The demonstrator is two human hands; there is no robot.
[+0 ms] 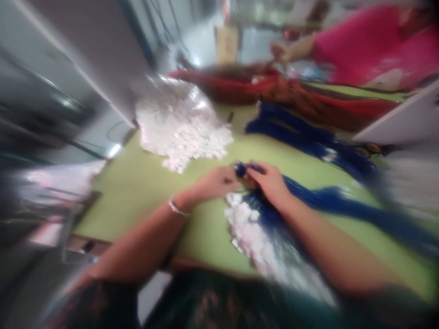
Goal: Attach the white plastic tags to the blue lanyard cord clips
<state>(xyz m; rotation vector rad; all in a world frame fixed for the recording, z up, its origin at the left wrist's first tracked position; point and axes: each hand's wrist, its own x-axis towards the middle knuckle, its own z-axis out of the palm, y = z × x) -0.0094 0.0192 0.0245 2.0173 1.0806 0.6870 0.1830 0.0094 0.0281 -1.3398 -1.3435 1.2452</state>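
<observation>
Pale green tabletop [120,196], its left edge slanting outward beyond the left hand [224,180] and its near edge close to the wearer's body. Bare surface lies left of the left hand and between the forearms; beyond the right hand [270,180], a narrower green strip separates it from other dark blue cords [291,125]. The bundle of thin, glossy blue cords [329,201] is at the hands and on the tabletop. Its long axis runs from the right hand out to the right, sloping toward the wearer; another part, carrying small white tags [247,219], slants from below the hands toward the wearer, partly under the right forearm. The cords look smooth and deep blue, the tags flat, squarish and overlapping. The hands are close together, the right closed on a blue end, the left's fingertips beside it; blur hides whether they grip. Past the left hand, white pieces [195,137] spill from a clear plastic bag [192,96]. Farther off lie red and brown strands [236,87], near a person in pink [360,41].
</observation>
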